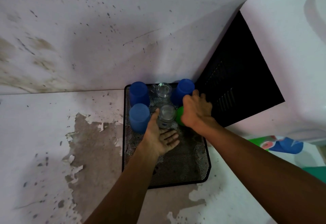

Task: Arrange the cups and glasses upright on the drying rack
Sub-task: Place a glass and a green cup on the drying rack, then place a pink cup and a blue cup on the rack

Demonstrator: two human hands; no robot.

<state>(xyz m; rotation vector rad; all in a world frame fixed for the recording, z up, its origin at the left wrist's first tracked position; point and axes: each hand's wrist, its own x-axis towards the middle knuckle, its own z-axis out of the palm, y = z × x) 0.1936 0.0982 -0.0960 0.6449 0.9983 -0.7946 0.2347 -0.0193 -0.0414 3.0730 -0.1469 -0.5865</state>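
**Cups crowded at the far end of the mesh rack**

My right hand (195, 110) is clamped from above around a green cup (179, 116) at the right edge of the black mesh drying rack (185, 162) — only a sliver of green shows past my thumb. My left hand (159, 138) lies palm up and spread wide on the mesh, its thumb touching the side of a clear glass (166, 117) that stands mouth down just left of the green cup. It holds nothing.

Behind that glass is a clear glass mug (163, 92), also mouth down, against the rack's back rim. Three blue plastic cups are inverted too: one in the back left corner (139, 92), one just in front of it (139, 117), and one in the back right corner (183, 89), tilted and touching my right fingers. The near half of the rack is bare mesh.

The rack sits on a stained white bench (53, 135) with peeling patches, pushed against a spattered wall (105, 29). To the right stands a white appliance with a dark vented panel (238, 82).
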